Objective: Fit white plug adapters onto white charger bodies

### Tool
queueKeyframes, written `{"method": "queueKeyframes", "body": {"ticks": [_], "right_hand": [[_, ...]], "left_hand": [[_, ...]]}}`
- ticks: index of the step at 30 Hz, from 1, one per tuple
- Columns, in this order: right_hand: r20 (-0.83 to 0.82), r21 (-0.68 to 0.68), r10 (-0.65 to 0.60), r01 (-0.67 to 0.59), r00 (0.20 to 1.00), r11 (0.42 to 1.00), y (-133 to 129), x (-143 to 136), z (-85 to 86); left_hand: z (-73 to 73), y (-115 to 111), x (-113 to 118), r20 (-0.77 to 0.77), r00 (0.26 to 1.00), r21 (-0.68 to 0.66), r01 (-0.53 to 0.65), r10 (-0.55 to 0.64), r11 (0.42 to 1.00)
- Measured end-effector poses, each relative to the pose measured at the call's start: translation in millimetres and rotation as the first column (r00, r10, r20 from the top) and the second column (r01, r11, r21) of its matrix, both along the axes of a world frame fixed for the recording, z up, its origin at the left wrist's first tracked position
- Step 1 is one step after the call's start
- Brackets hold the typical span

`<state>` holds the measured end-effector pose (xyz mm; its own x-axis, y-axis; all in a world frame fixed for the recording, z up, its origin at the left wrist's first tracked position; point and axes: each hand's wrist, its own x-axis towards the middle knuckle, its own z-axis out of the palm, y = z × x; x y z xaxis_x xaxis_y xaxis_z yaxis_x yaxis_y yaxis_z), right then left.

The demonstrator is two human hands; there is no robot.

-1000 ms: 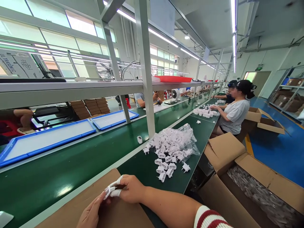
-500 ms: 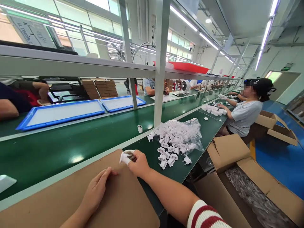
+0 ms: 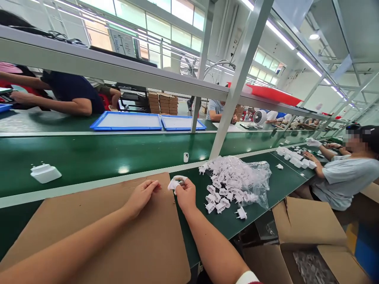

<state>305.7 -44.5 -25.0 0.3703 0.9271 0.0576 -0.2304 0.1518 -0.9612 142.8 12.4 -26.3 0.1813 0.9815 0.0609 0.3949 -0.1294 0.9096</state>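
My right hand (image 3: 186, 193) is closed near the right corner of a brown cardboard sheet (image 3: 118, 236), with white material at its fingertips; what it grips is too small to make out. To its left, my left hand (image 3: 145, 195) hovers over the cardboard, fingers bent together, their tips partly hidden. Right of my hands lies a pile of white plug parts (image 3: 225, 177), partly in a clear plastic bag (image 3: 262, 177). One loose plug part (image 3: 241, 213) lies nearer the table edge.
A white adapter (image 3: 45, 172) and a smaller white piece (image 3: 186, 157) rest on the green belt (image 3: 148, 152). A metal post (image 3: 237, 86) stands behind the pile. Open cardboard boxes (image 3: 310, 221) are at lower right; a co-worker (image 3: 343, 173) sits beyond.
The view has swung left, bringing the whole white adapter into sight. My left hand has moved a little up the cardboard. My right hand still pinches near the cardboard's corner.
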Motion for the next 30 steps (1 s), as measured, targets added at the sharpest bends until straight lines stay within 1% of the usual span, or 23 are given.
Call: {"method": "queueKeyframes", "body": {"ticks": [2,5,6,8,10,11,13,15,17,18,19,21,23,26,28,30], "right_hand": [[0.134,-0.031,0.035,-0.031,0.99,0.999,-3,0,-1.4],[0.293,-0.106,0.073,-0.044,0.953,0.993,-5,0,-4.8],[0.323,-0.128,0.103,-0.064,0.941,0.99,-5,0,-6.3],[0.324,-0.162,0.2,-0.154,0.924,0.975,-5,0,-10.0],[0.301,-0.175,0.28,-0.236,0.912,0.956,-3,0,-14.2],[0.305,-0.176,0.293,-0.248,0.906,0.953,-2,1,-16.1],[0.342,-0.172,0.261,-0.213,0.903,0.962,1,2,-18.7],[0.359,-0.156,0.188,-0.139,0.914,0.978,4,5,-18.5],[0.308,-0.136,0.126,-0.087,0.943,0.987,7,7,-14.7],[0.264,-0.128,0.105,-0.073,0.959,0.989,8,8,-11.6],[0.208,-0.127,0.096,-0.07,0.974,0.989,9,9,-8.0],[0.07,-0.143,0.085,-0.074,0.994,0.987,10,12,-0.1],[-0.078,-0.185,0.087,-0.101,0.993,0.978,11,15,6.6],[-0.252,-0.257,0.132,-0.198,0.959,0.946,11,16,12.2],[-0.3,-0.288,0.168,-0.257,0.939,0.923,10,15,13.1],[-0.296,-0.296,0.189,-0.278,0.936,0.914,8,12,12.6]], "left_hand": [[9.5,26,12,-0.029,1.0,0.018,-0.001,0.001,1.0],[22.0,70,41,-0.1,0.995,0.044,-0.011,0.016,0.999],[25.0,83,52,-0.132,0.991,0.051,-0.017,0.024,0.999],[28.5,105,75,-0.202,0.979,0.063,-0.031,0.043,0.998],[29.2,120,95,-0.278,0.958,0.067,-0.054,0.071,0.996],[28.7,125,104,-0.316,0.945,0.063,-0.071,0.087,0.996],[26.8,131,117,-0.386,0.916,0.045,-0.101,0.11,0.994],[24.3,133,122,-0.43,0.896,0.028,-0.113,0.114,0.993],[21.6,130,120,-0.446,0.888,0.033,-0.106,0.11,0.994],[20.2,127,115,-0.445,0.889,0.045,-0.099,0.109,0.994],[18.7,122,107,-0.439,0.892,0.06,-0.089,0.106,0.994],[15.8,107,85,-0.414,0.906,0.088,-0.059,0.091,0.994],[12.7,84,56,-0.375,0.925,0.107,-0.015,0.054,0.994],[6.6,38,10,-0.305,0.952,0.113,0.054,-0.017,0.992],[0.6,5,-14,-0.263,0.964,0.118,0.079,-0.045,0.99],[-7.1,-23,-30,-0.24,0.969,0.136,0.097,-0.063,0.986]]}}
